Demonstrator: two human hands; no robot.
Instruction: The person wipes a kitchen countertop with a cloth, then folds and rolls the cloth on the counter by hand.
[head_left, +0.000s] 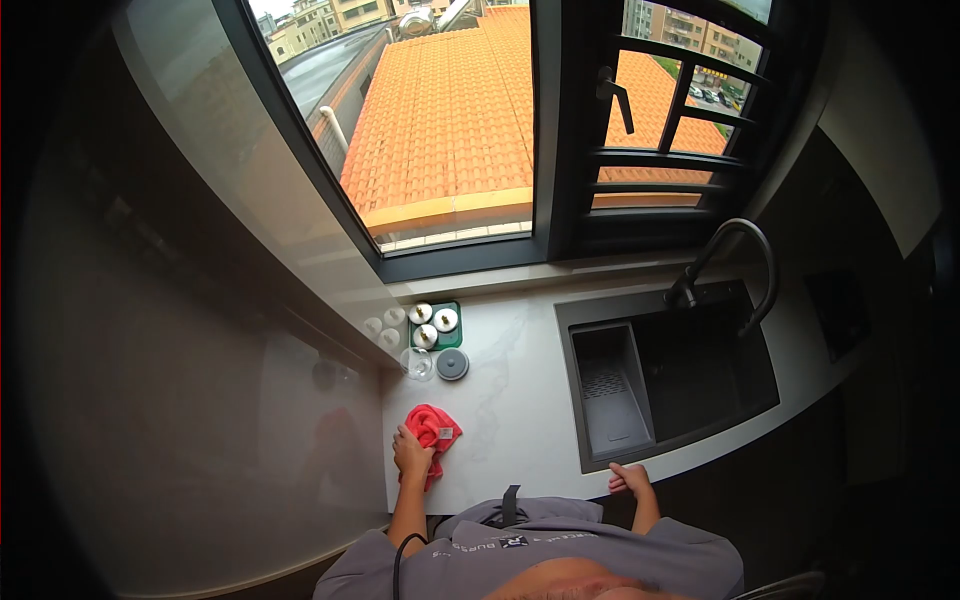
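Note:
At the left end of the white counter, my left hand (411, 451) grips a bunched red cloth (433, 425) that has a small pale label. The cloth lies on the countertop (505, 400), close to the wall. My right hand (628, 479) is at the counter's front edge, just below the sink's front left corner. Its fingers look curled in, and nothing shows in them. Beyond the cloth are a round grey lid (452, 364) and a clear glass dish (418, 364).
Several white-lidded jars (445, 320) stand on a green tray (438, 345) near the window. To the right is a dark sink (705, 375) with a grey inset basket (610, 390) and a tall curved faucet (768, 260). A glossy wall (290, 380) borders the counter's left side.

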